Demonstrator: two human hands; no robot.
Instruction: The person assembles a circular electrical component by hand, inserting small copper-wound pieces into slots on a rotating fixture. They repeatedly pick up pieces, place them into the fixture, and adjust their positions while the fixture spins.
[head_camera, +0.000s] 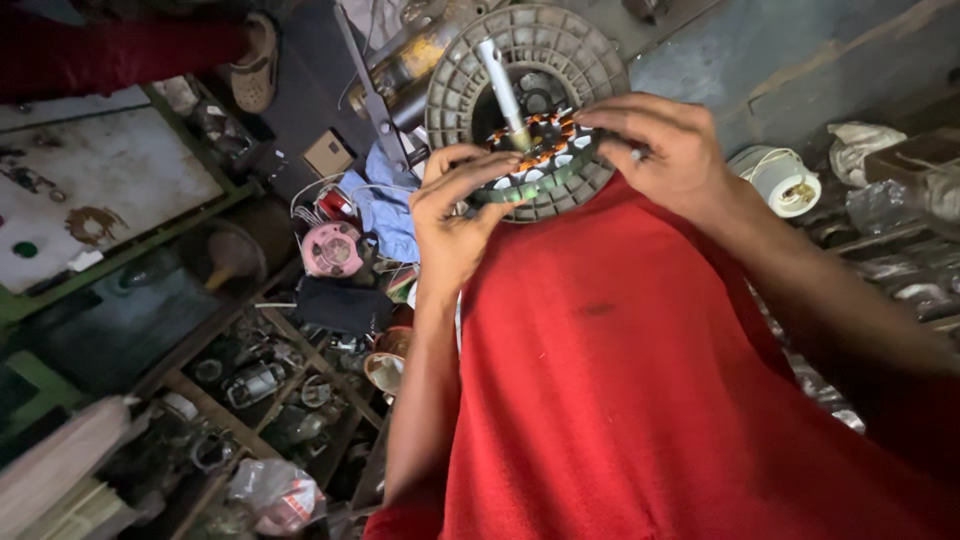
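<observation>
Left hand (452, 215) and right hand (665, 150) each pinch the wound stator (535, 150) against the ribbed grey disc (470, 80).

You're holding a round grey ribbed metal motor housing (528, 75), tilted up before your chest; a ring of copper-orange wound coils (540, 140) sits in it, with a white shaft (500, 85) sticking out from the centre.

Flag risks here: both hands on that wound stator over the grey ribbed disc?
1. Left hand and right hand press fingertips on the copper windings; wire could get nicked.
2. The grey ribbed disc rests on the red cloth over the lap; it may slip.
3. Dim light hides detail.
</observation>
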